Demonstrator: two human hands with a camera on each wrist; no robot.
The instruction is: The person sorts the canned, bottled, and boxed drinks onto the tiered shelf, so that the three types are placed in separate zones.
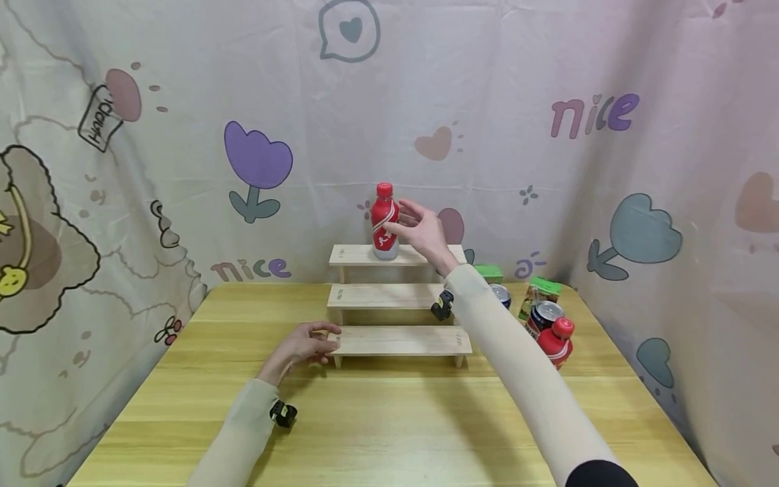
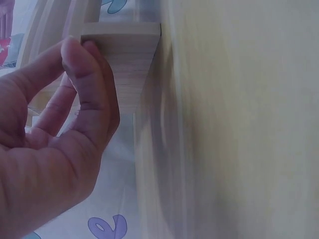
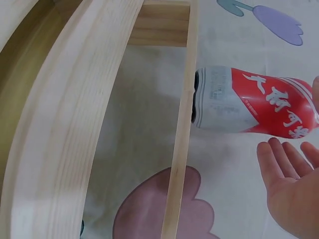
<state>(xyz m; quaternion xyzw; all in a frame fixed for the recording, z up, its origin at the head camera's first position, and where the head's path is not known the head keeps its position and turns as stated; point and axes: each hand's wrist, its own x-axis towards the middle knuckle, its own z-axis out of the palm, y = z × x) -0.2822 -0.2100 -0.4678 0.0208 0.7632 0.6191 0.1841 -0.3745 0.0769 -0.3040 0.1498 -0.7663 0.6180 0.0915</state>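
Mid-frame, a glossy, waisted red bottle (image 1: 384, 226) stood atop the stepped, grained wooden rack (image 1: 395, 340); the right hand (image 1: 426, 235) spread unclasped beside it. Lower left-centre, the left hand (image 1: 304, 345) curved at the rack's end, grip unclear.

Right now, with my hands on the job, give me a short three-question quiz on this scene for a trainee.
1. Multiple choice: which tier of the wooden shelf is directly under the red bottle beside the right hand?
A) bottom
B) middle
C) top

2. True or false: the left hand is at the right end of the bottom tier.

3. Fill in the blank: in the head view, the other red bottle is to the ____ of the shelf.

Key:
1. C, the top tier.
2. False; the left hand is at the left end of the bottom tier.
3. right
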